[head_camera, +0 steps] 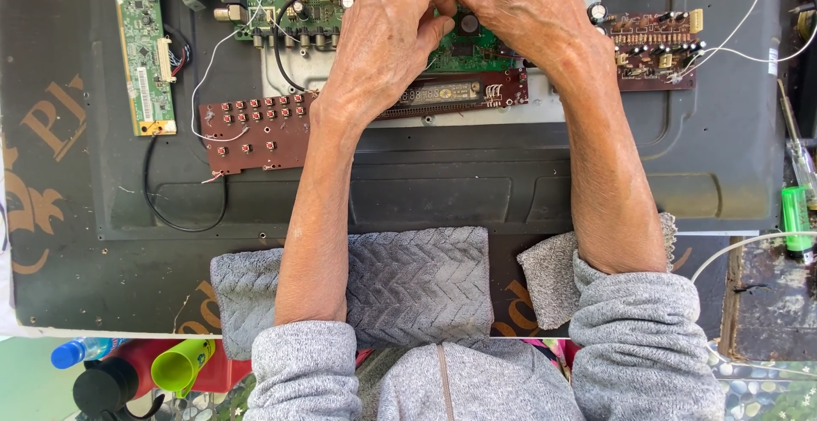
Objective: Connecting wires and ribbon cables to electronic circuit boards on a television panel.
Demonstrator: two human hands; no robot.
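At the far left we see a narrow green circuit board (144, 51) lying with its long axis running away from us. Next to it sits a brown button board (255, 131), long axis across the table (68, 242), slightly tilted. Our left hand (383, 42) and right hand (519, 4) meet above the green main board (464, 46), fingertips pressed together, pinching something too small to make out. Just below them a dark display board (464, 93) stretches left to right. A small brown board (655, 46) lies to the right, and a green lighter (797, 221) rests at the edge.
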